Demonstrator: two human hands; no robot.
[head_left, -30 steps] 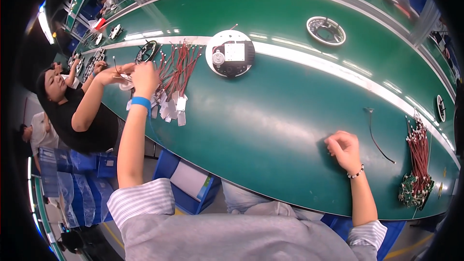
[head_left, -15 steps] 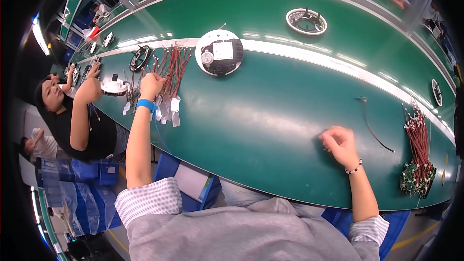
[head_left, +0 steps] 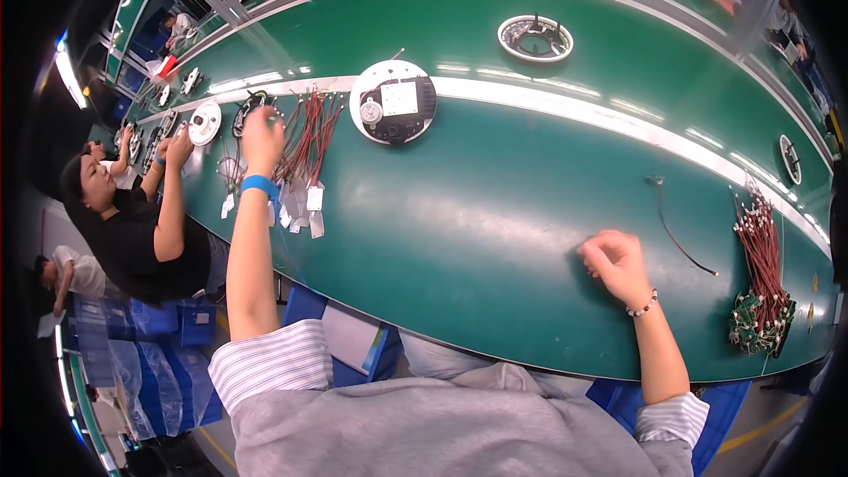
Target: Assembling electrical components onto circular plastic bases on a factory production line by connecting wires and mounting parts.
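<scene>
My left hand (head_left: 263,143), with a blue strap on its wrist, is raised beside a black ring-shaped part (head_left: 245,111) and the left side of a spread of red wire leads (head_left: 311,128). Motion smears its fingers, so whether it touches or grips the ring is unclear. White tabs (head_left: 314,198) hang at the leads' near ends. My right hand (head_left: 616,265) hovers over or rests on the green tabletop with fingers curled in and thumb against them; what is inside, if anything, is hidden. Ahead stands a round white-and-black assembly (head_left: 399,99) with a square white plate.
One loose wire lead (head_left: 676,228) lies right of my right hand. Beyond it is a bundle of red wires (head_left: 761,252) with green circuit boards (head_left: 758,325). White-rimmed rings (head_left: 535,55) sit on the far green surface. A co-worker (head_left: 132,230) at left handles a white disc (head_left: 205,124).
My left hand has moved up from the wire leads toward the black ring. My right hand has barely moved. The far rings have shifted left; the co-worker's white disc is now tilted up.
</scene>
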